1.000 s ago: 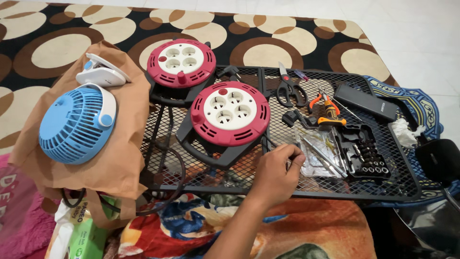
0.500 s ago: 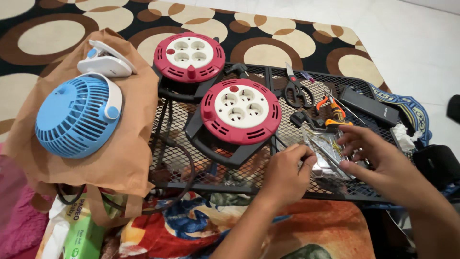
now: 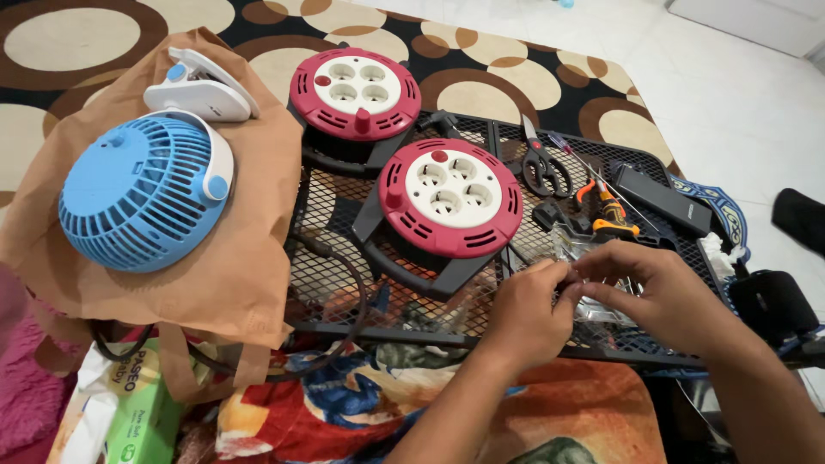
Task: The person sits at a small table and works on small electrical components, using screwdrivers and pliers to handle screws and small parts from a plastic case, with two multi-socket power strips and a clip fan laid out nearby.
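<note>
My left hand (image 3: 524,314) and my right hand (image 3: 666,288) meet over the front right of the black mesh table (image 3: 339,249). Both pinch the edge of a clear plastic packet (image 3: 601,308) that lies partly under my right palm. What is inside the packet is too small to tell. A red and white cable reel (image 3: 451,199) with several sockets sits just left of my hands on its black stand. A second, matching reel (image 3: 354,86) stands behind it.
A blue fan (image 3: 142,193) with a white clamp base (image 3: 202,86) lies on a brown paper bag (image 3: 249,266) at left. Scissors (image 3: 546,167), orange-handled pliers (image 3: 606,213) and a black box (image 3: 662,198) lie at the table's back right. A green tissue box (image 3: 142,417) is below.
My right hand has come in from the right and joined the left hand on the clear packet. The camera has moved closer and tilted down.
</note>
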